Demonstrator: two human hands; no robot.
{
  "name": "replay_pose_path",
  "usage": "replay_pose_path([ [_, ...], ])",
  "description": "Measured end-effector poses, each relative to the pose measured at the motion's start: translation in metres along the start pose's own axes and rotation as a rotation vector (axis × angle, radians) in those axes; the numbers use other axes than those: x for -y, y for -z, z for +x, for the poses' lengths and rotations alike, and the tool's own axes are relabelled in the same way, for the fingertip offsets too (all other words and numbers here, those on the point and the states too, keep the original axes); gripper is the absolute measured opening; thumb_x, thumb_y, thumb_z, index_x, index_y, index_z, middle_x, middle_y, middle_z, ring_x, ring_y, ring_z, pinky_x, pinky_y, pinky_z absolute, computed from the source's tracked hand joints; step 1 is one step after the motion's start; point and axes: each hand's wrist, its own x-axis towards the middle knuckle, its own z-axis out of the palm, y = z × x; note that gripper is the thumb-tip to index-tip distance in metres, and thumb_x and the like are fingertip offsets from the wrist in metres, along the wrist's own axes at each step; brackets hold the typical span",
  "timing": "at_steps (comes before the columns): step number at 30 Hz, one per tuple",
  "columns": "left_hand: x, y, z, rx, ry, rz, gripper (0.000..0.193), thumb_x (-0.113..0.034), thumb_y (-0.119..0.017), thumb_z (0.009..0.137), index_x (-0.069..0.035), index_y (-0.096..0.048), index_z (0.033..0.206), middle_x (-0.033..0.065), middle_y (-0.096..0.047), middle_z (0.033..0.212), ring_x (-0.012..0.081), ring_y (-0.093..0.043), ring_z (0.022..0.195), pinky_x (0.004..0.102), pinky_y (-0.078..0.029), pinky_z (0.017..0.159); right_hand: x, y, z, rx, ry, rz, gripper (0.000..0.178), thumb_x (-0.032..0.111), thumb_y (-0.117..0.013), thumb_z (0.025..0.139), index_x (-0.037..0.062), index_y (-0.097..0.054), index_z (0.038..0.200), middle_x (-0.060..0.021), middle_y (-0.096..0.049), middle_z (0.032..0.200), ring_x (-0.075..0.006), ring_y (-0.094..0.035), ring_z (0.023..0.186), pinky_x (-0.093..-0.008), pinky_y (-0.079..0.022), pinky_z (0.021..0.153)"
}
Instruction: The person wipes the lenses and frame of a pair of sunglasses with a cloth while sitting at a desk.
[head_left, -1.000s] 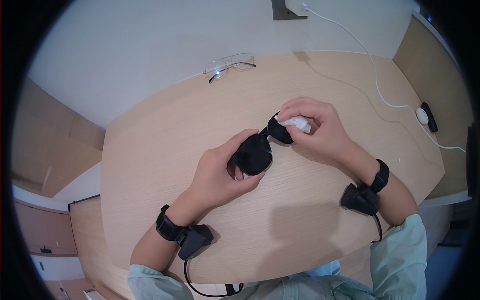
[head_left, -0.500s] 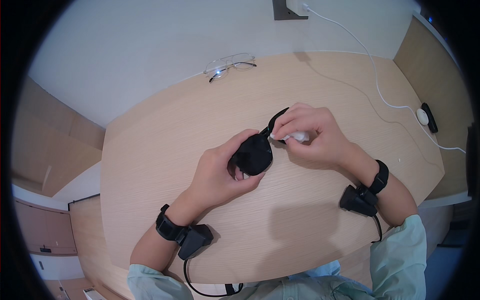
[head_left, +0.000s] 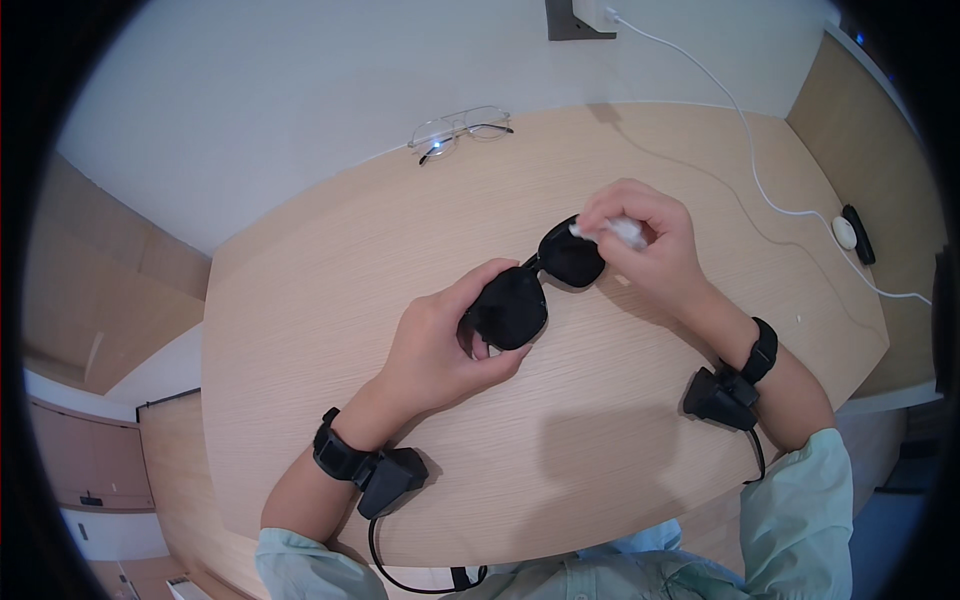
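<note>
Black sunglasses (head_left: 510, 308) with two large dark lenses are held over the middle of the table (head_left: 330, 260). My left hand (head_left: 445, 335) is closed around the left lens, thumb and fingers on its rim. A crumpled white tissue or cloth (head_left: 628, 232) sits pinched in my right hand (head_left: 655, 235). That hand is at the upper right edge of the right lens (head_left: 572, 255), with the tip of the white piece against it. The sunglasses' temples are mostly hidden below the lenses and hands.
Thin metal-framed eyeglasses (head_left: 460, 132) lie at the table's far edge by the wall. A white cable (head_left: 752, 160) hangs from a wall plug to the right side, near a round white object (head_left: 844, 233) and a black bar (head_left: 860, 236). A wooden panel (head_left: 860, 120) borders the right.
My right hand has moved up and right across the right lens with the white piece, uncovering most of that lens. My left hand keeps its hold.
</note>
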Motion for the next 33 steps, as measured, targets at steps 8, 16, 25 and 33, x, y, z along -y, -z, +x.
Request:
replay_pose_path([
  [8, 0.0, 0.0, -0.001, -0.001, -0.003, 0.003, 0.072, -0.011, -0.086, 0.076, -0.007, -0.059, 0.143, -0.0014, -0.07, 0.09, 0.0006, -0.055, 0.061, 0.0174, -0.045, 0.058, 0.012, -0.008, -0.001, 0.162, 0.145, -0.174, 0.016, -0.002, -0.071, 0.084, 0.0034, -0.077, 0.098, -0.0088, -0.076, 0.103, -0.023, -0.068, 0.097, -0.0352, -0.055, 0.085],
  [16, -0.003, 0.0, -0.001, -0.002, 0.011, -0.001, 0.073, -0.011, -0.087, 0.076, -0.007, -0.06, 0.143, -0.002, -0.071, 0.091, 0.0011, -0.054, 0.064, 0.0176, -0.045, 0.059, 0.014, -0.007, -0.003, 0.263, 0.105, -0.072, 0.016, -0.003, -0.069, 0.083, 0.0042, -0.078, 0.094, -0.0066, -0.078, 0.1, -0.0216, -0.067, 0.095, -0.0332, -0.055, 0.076],
  [25, -0.001, 0.0, -0.001, -0.002, -0.011, 0.013, 0.072, -0.011, -0.086, 0.076, -0.007, -0.06, 0.143, -0.0021, -0.07, 0.09, 0.0007, -0.053, 0.062, 0.0172, -0.045, 0.058, 0.008, 0.008, -0.003, 0.37, 0.129, -0.118, 0.01, -0.003, -0.066, 0.077, 0.0024, -0.073, 0.081, -0.0068, -0.074, 0.088, -0.0213, -0.066, 0.087, -0.0329, -0.052, 0.07],
  [33, 0.0, 0.0, -0.001, 0.002, 0.005, -0.004, 0.073, -0.01, -0.085, 0.076, -0.007, -0.059, 0.144, -0.0021, -0.07, 0.091, 0.0007, -0.053, 0.062, 0.0174, -0.045, 0.058, 0.007, -0.006, -0.001, 0.013, 0.039, -0.082, 0.011, -0.002, -0.069, 0.08, 0.0034, -0.074, 0.088, -0.0087, -0.074, 0.092, -0.0233, -0.066, 0.091, -0.0345, -0.054, 0.08],
])
